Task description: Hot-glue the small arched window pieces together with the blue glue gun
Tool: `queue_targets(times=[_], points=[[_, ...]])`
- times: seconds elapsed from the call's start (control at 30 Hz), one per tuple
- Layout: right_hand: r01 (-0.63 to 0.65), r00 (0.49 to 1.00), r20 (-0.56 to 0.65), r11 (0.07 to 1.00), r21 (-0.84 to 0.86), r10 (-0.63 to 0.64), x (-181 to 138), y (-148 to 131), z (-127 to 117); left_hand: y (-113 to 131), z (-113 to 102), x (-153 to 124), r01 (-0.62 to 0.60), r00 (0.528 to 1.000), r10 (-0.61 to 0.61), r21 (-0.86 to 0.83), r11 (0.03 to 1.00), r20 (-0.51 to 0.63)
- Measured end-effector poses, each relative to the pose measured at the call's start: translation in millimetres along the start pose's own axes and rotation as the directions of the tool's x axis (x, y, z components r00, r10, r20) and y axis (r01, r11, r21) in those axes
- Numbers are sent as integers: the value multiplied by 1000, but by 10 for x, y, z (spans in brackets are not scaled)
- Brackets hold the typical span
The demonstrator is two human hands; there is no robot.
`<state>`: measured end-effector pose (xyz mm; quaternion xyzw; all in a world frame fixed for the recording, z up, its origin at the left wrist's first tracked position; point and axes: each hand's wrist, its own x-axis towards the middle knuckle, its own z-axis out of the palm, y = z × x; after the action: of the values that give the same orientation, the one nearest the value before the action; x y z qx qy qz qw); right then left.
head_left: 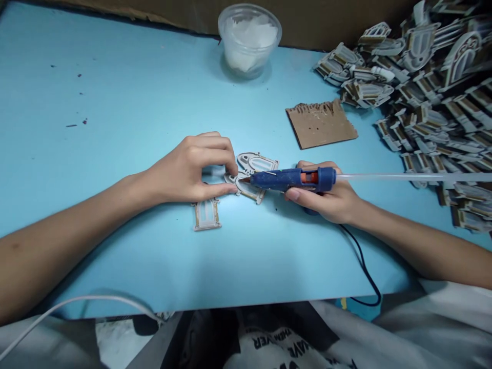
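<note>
The pale blue tabletop (134, 102) spreads across most of the view, with a brown cardboard wall (172, 15) along its far edge. On the right sits a large heap of arched pieces (426, 102), grey-white with brownish sides, lying at many angles and overlapping.

The left hand (200, 166) reaches in over the middle of the tabletop, its grip pinching the rounded end of one arched piece between thumb and fingertips. The right hand (334, 197) has its grip wrapped around a blue glue gun (277, 179), whose nozzle points left, over the pinched piece. A clear glue stick (384, 177) runs from the gun's rear to the right edge of the view.

Beyond the hands stands a clear plastic tub (249, 50) with white material inside. A torn cardboard scrap (323, 125) lies flat between tub and heap.

The pinched piece (249, 190) is in the centre, just in front of a second arched piece (265, 164). A third piece (206, 215) lies nearer the person, partly beneath the left thumb. Smallest are some dark specks (85, 121), off to the left.
</note>
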<state>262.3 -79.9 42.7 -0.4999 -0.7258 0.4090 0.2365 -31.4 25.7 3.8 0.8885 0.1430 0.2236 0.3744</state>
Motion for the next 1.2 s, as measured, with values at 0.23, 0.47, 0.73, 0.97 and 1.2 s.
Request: queue_targets(times=[0.23,0.47,0.73,0.97,1.2], points=[[-67,998,-5,997,-48,67,6,-24,28,-12,-5,-8,3,1000,-3,-15,1000,-14],[-102,995,14,994,-46,103,27,-86,16,-12,-1,-3,-9,999,6,-60,998,-46],[-152,987,37,987,-54,154,30,-70,-6,-5,-8,-3,-3,999,0,-58,998,-52],[-245,969,43,968,46,243,16,-73,38,-18,0,9,6,999,-11,-99,995,-48],[-199,974,-7,873,444,226,84,9,40,20,-6,27,68,998,-70,-139,988,-10]])
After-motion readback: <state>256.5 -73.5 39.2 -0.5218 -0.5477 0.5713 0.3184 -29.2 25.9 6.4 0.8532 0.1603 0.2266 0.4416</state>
